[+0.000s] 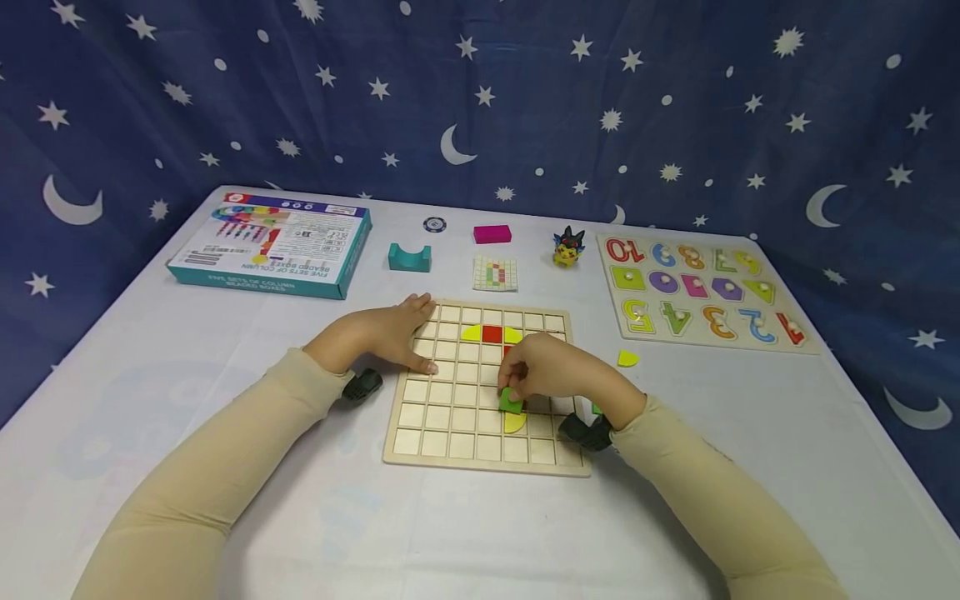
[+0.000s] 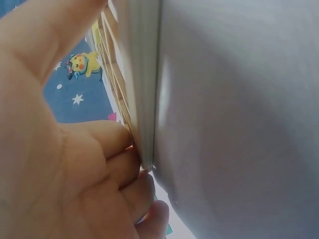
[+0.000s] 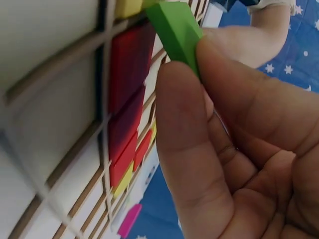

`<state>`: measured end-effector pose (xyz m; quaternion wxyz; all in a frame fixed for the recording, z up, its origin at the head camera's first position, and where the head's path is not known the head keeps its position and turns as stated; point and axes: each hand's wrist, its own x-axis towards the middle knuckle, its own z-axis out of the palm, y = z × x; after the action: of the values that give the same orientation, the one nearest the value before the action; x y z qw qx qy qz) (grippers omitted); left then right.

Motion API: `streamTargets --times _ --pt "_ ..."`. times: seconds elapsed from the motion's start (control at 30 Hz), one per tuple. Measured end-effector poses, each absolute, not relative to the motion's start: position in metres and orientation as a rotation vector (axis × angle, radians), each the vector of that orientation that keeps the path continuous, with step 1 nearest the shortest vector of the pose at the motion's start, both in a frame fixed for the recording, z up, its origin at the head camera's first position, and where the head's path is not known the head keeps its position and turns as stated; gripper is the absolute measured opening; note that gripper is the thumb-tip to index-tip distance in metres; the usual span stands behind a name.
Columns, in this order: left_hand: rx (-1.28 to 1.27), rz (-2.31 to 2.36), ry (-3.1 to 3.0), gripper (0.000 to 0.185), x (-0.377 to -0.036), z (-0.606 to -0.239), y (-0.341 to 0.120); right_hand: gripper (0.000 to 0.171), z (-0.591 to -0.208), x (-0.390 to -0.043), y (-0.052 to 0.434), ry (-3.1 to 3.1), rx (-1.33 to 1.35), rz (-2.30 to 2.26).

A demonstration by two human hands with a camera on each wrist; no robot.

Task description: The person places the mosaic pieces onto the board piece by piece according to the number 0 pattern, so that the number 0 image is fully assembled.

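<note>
Two hands are working over the wooden grid board (image 1: 450, 417) on the white desk (image 1: 375, 517). Right hand (image 1: 551, 375) is pinching a green block (image 1: 512, 402) between thumb and fingers (image 3: 194, 149), grip clenched tight on it, holding it just above the board's lower middle cells, right beside a yellow half-round piece (image 1: 514, 422). Red pieces (image 3: 127, 99) are filling the cells just behind the green block in the right wrist view. Left hand (image 1: 382, 333) is lying flat on the board's upper left edge, fingers stretched and relaxed, grip released, pressing the frame; the left wrist view is too close and blurred, so probably the fingertips (image 2: 124, 164) are touching the board's rim. Yellow and red pieces (image 1: 491, 334) are sitting in the top rows. Off the board: loose yellow piece (image 1: 627, 358), number puzzle (image 1: 705, 292), teal box (image 1: 273, 242), teal arch block (image 1: 409, 257), pink block (image 1: 492, 234), small figurine (image 1: 567, 247), pattern card (image 1: 495, 273).
</note>
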<state>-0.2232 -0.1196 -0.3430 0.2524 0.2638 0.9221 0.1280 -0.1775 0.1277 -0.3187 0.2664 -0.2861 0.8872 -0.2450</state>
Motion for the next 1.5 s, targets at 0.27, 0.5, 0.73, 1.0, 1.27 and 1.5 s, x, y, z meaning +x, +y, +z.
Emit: streamTargets --times 0.27,0.5,0.73,1.0,1.27,1.5 --pt "0.707 0.349 2.523 0.107 -0.224 -0.343 -0.119 0.011 -0.32 -0.176 0.11 2.328 -0.785 -0.609" --pt "0.706 0.338 2.53 0.106 -0.225 -0.344 -0.12 0.007 -0.323 -0.173 0.099 2.354 -0.873 -0.501" --pt "0.698 0.327 2.526 0.107 -0.227 -0.345 -0.12 0.01 -0.328 -0.168 0.094 2.363 -0.819 -0.525" --pt "0.712 0.342 2.516 0.107 -0.226 -0.346 -0.121 0.007 -0.32 -0.172 0.107 2.431 -0.826 -0.509" --pt "0.71 0.339 2.512 0.107 -0.226 -0.346 -0.12 0.011 -0.311 -0.181 0.143 2.503 -0.71 -0.563" --pt "0.704 0.336 2.511 0.107 -0.226 -0.346 -0.12 0.011 -0.311 -0.188 0.184 2.553 -0.577 -0.555"
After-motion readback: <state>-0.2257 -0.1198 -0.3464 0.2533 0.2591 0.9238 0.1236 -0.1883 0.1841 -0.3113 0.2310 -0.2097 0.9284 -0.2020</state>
